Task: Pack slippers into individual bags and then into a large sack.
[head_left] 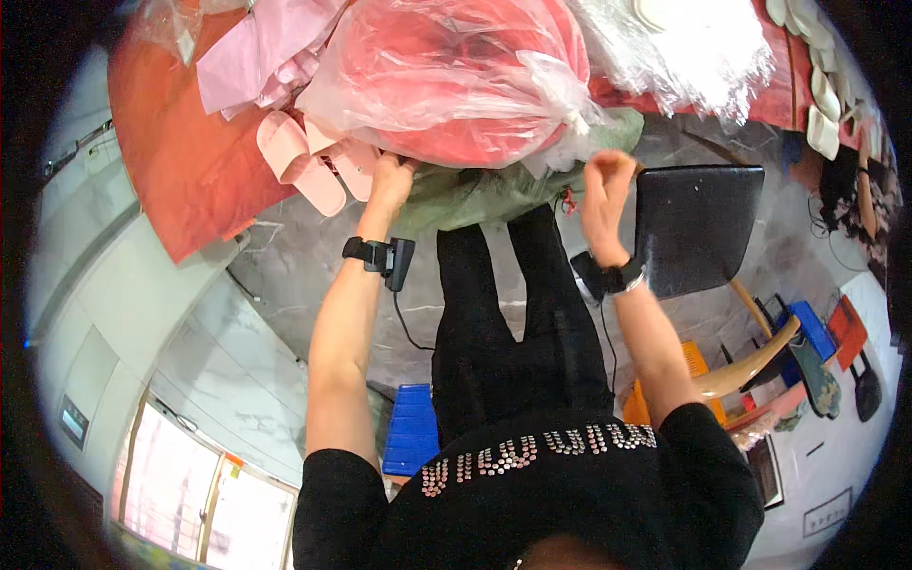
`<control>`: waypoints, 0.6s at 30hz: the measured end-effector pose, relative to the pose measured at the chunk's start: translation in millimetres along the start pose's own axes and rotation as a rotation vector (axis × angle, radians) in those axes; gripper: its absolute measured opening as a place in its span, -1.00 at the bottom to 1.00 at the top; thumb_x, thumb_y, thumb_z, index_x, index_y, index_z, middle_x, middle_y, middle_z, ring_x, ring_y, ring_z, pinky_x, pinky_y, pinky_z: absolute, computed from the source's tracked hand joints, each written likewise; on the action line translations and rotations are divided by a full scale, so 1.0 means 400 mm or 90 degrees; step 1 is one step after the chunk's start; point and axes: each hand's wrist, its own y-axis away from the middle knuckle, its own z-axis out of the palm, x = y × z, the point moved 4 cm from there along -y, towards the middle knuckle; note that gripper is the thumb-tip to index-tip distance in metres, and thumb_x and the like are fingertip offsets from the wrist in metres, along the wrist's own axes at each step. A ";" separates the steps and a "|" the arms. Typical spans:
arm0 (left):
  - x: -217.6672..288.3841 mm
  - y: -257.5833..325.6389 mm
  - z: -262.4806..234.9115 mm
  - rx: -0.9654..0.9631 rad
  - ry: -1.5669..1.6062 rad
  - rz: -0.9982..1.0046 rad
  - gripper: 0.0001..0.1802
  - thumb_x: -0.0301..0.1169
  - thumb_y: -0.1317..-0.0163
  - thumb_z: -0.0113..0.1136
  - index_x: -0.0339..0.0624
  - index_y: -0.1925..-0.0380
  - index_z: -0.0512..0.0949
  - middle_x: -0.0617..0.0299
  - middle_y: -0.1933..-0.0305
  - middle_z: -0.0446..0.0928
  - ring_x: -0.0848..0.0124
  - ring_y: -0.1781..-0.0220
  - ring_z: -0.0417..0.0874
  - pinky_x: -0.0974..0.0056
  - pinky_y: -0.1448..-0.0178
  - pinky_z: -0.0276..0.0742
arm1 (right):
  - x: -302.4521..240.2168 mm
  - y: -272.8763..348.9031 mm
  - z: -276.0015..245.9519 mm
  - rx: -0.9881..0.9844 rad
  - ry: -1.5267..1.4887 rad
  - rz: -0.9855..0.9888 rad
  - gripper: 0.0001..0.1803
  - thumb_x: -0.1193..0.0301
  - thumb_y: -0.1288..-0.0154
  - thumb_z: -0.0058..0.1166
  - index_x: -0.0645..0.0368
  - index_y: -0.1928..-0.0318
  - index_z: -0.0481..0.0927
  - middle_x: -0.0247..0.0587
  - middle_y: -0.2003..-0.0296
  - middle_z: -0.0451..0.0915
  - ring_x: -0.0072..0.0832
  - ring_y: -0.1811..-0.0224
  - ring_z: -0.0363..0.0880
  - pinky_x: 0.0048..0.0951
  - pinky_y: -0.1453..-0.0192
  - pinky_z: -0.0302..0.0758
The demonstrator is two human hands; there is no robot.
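In front of me lies a large clear plastic bag (456,85) of red material, with its gathered, knotted end on the right. My left hand (390,186) is at the bag's near left edge, beside a pair of pale pink slippers (318,186); its fingertips are mostly hidden there. Just right of the knot is my right hand (608,201), raised, with thumb and fingers curled together in a pinch. Whether anything thin is between them cannot be made out. Under the red bag hangs a green plastic sack (446,201).
Pink folded plastic (256,62) and white plastic wrapping (674,52) flank the bag on the reddish tabletop (199,161). A black stool seat (698,228) stands to the right. Blue (411,427) and yellow crates (698,366) are near me. Pale slippers (823,100) line the far right.
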 end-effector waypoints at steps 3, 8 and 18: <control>0.047 0.016 0.044 -0.013 0.163 -0.055 -0.62 -0.51 -0.03 0.06 -0.40 0.09 0.40 0.07 0.06 0.47 0.30 0.04 0.44 0.31 -0.03 0.30 | 0.104 0.080 0.099 -0.230 -0.229 0.320 -0.74 0.41 -0.20 -0.17 0.20 0.09 0.32 -0.23 0.17 0.38 -0.45 0.07 0.36 -0.45 0.08 0.35; 0.052 0.025 0.065 0.009 0.282 -0.142 -0.65 -0.54 -0.05 0.03 -0.37 0.10 0.41 0.12 0.08 0.46 0.38 0.10 0.45 0.34 0.00 0.32 | 0.146 0.004 0.273 -0.173 -0.631 0.584 -0.45 -0.04 -0.20 -0.20 0.04 -0.07 0.27 -0.28 -0.04 0.34 -0.33 -0.05 0.33 -0.19 -0.06 0.35; -0.049 0.007 0.085 -0.052 0.317 -0.090 -0.59 -0.56 -0.03 0.02 -0.33 0.04 0.37 0.13 0.06 0.47 0.37 0.02 0.43 0.35 -0.05 0.29 | 0.014 -0.025 0.307 -0.073 -0.808 0.717 -0.51 0.02 -0.15 -0.25 0.01 0.00 0.34 -0.17 -0.01 0.36 -0.25 -0.03 0.30 -0.13 -0.07 0.28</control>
